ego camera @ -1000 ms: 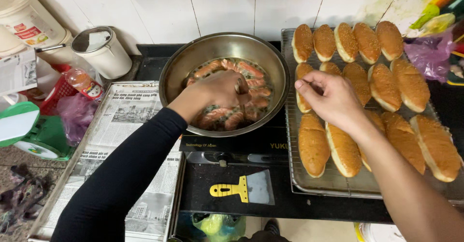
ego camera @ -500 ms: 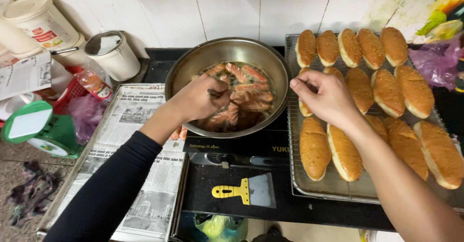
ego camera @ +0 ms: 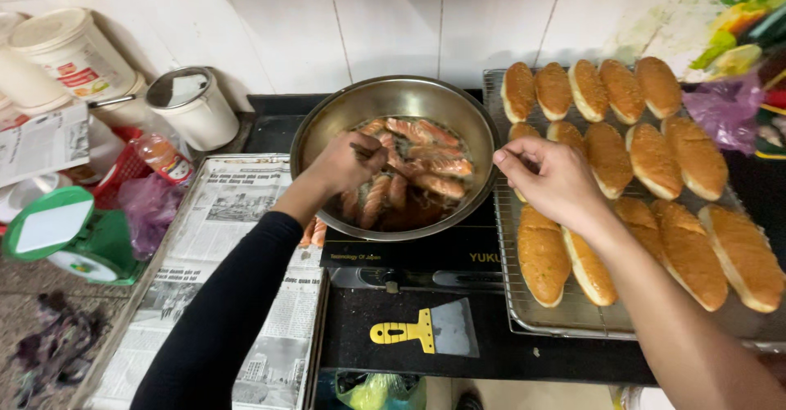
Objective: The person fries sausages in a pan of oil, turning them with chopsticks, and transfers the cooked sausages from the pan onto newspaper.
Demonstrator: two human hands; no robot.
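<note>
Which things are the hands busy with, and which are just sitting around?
Busy with:
left hand reaching in among the sausages
metal pan holding them
right hand over the bread rolls
wire rack under the rolls

Just sitting around:
yellow-handled scraper
newspaper
green scale
white lidded pot
purple bag

black counter [ego camera: 508, 353], scraper [ego camera: 426, 330] (yellow-handled); newspaper [ego camera: 221, 279]

white labelled tub [ego camera: 70, 49] far left, orange-labelled bottle [ego camera: 161, 156] by red basket [ego camera: 123, 168]
</note>
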